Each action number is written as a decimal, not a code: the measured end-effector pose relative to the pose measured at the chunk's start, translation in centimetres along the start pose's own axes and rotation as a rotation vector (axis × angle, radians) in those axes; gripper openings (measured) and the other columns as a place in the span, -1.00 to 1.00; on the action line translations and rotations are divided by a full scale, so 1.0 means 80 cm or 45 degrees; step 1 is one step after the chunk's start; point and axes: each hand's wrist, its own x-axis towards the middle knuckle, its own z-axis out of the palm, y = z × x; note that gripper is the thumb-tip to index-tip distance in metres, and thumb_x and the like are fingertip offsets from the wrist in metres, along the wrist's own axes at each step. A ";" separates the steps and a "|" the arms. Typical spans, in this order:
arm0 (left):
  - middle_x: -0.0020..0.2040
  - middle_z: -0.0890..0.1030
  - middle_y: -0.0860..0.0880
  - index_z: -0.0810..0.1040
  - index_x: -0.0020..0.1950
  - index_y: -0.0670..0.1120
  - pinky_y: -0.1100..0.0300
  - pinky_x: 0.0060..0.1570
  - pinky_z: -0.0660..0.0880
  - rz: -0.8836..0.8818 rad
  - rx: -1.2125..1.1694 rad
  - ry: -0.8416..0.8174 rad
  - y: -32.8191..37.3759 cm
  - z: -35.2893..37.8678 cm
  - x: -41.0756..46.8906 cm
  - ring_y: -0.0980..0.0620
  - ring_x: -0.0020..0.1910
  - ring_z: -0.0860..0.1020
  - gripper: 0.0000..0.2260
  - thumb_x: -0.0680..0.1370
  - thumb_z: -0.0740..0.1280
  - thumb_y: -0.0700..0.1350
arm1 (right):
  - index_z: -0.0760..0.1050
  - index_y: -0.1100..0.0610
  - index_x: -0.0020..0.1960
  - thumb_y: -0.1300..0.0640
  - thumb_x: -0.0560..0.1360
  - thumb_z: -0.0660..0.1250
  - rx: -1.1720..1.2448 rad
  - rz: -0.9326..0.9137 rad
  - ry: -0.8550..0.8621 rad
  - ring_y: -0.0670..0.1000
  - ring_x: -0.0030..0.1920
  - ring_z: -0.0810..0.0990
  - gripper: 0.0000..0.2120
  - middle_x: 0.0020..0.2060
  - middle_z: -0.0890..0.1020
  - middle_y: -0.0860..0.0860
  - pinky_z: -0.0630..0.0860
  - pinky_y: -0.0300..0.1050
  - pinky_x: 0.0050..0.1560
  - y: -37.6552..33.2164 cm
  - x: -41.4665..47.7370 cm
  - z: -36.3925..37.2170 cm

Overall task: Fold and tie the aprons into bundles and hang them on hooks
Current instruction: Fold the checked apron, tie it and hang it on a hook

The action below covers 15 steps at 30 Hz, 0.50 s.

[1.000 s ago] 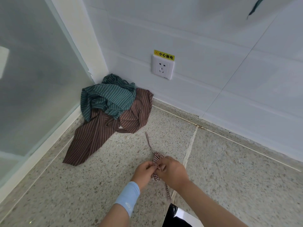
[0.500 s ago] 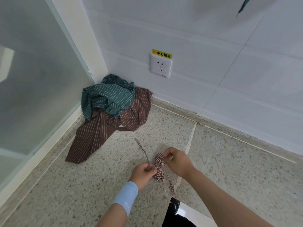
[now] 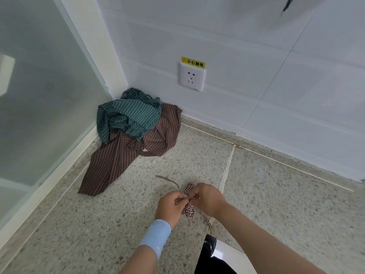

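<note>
A small brown-and-white checked apron bundle (image 3: 189, 208) lies on the speckled stone floor (image 3: 276, 204), cinched at its middle. My left hand (image 3: 171, 203) pinches its tie string at the waist of the bundle. My right hand (image 3: 208, 199) pinches the string from the other side, fingers curled. One loose strap (image 3: 167, 179) runs up-left on the floor, another (image 3: 206, 219) trails down-right under my right wrist. A green striped apron (image 3: 130, 116) lies crumpled on a brown striped apron (image 3: 122, 155) in the corner.
White tiled wall with a power socket (image 3: 191, 79) and yellow warning label behind the pile. A frosted glass panel (image 3: 39, 95) stands on the left. A dark strap end (image 3: 286, 6) hangs at the top right. A dark shoe (image 3: 210, 242) shows at the bottom.
My hands have come back together at the middle of the checked bundle. The loose strap on the left has swung flatter and further left on the floor.
</note>
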 end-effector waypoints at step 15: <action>-0.26 0.60 0.05 0.57 -0.16 -0.04 0.20 -0.34 0.47 -0.412 -0.078 0.273 0.019 0.027 0.007 0.10 -0.29 0.52 -0.86 0.56 0.27 -0.16 | 0.59 -0.05 -0.23 0.08 0.47 0.38 0.411 0.339 0.353 -0.16 -0.22 0.56 -0.89 -0.24 0.61 -0.17 0.39 -0.35 -0.34 -0.017 -0.004 0.027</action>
